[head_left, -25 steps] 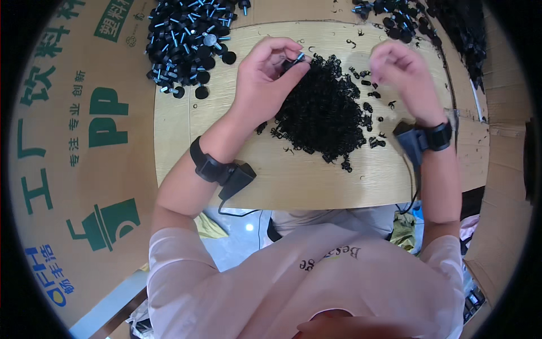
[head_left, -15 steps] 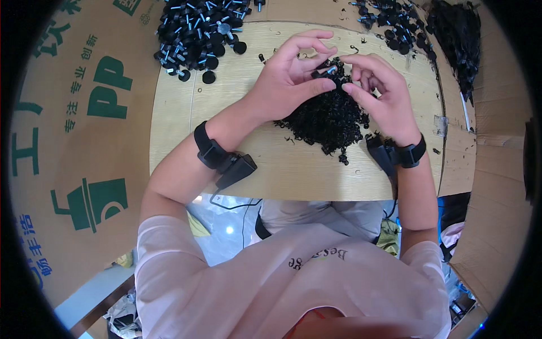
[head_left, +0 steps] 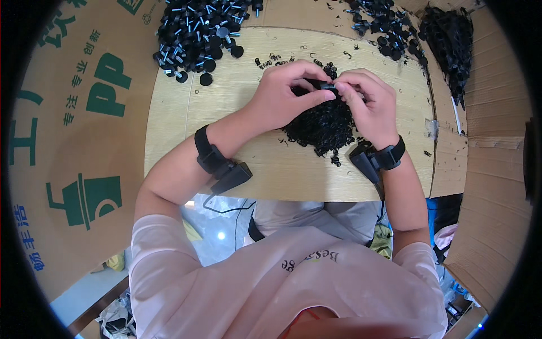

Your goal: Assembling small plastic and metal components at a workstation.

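A black-headed screw (head_left: 320, 85) lies between the thumb and fingers of my left hand (head_left: 285, 97), its shank end toward the right. My right hand (head_left: 370, 101) is closed in a pinch at that end, thumb against index finger. A small black piece seems to sit at the pinch, too small and covered to make out. Both hands meet above a heap of small black curled plastic pieces (head_left: 322, 127) on the light wooden table (head_left: 271, 169). Each wrist wears a black strap with a device.
At the far left is a pile of black round-headed screws (head_left: 195, 42) with metal shanks. A similar, smaller pile (head_left: 389, 37) lies far right, beside a black plastic bundle (head_left: 449, 48). Cardboard walls (head_left: 79, 141) rise on both sides. Loose black bits dot the table.
My hands have come together and slightly nearer to me. The right fingers, earlier apart from the screw, now pinch at its end. The left fingers have curled round it.
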`<state>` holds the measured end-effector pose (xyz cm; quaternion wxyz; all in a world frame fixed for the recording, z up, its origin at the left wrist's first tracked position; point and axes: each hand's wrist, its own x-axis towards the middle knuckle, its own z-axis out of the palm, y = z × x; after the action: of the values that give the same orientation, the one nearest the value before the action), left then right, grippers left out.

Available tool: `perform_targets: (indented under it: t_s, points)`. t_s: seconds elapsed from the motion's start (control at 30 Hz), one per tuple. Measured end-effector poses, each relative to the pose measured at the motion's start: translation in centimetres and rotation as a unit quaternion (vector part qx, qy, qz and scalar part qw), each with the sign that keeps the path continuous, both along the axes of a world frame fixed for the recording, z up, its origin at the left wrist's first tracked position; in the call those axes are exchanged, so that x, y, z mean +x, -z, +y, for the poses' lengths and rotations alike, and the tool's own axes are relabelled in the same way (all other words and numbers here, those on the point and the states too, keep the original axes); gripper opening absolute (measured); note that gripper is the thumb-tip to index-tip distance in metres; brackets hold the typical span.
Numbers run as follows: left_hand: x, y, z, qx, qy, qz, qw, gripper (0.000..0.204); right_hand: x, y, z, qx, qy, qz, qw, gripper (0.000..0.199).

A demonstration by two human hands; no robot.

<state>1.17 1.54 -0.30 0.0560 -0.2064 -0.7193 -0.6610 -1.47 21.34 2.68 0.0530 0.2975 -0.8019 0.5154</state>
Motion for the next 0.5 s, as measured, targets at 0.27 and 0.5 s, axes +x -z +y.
perform_targets:
  t_s: [0.27,0.5]
  points:
    - [-0.9,0.2,-0.1,0.079,-0.068,0.049,0.993,0.025,-5.3,-0.4,5.8,-0.179,0.107,0.016,0.978,0.007]
    - [-1.6,0.6,0.3,0.172,-0.044,0.009,0.984,0.025,-9.4,-1.5,17.9,-0.462,0.185,0.035,0.866,0.017]
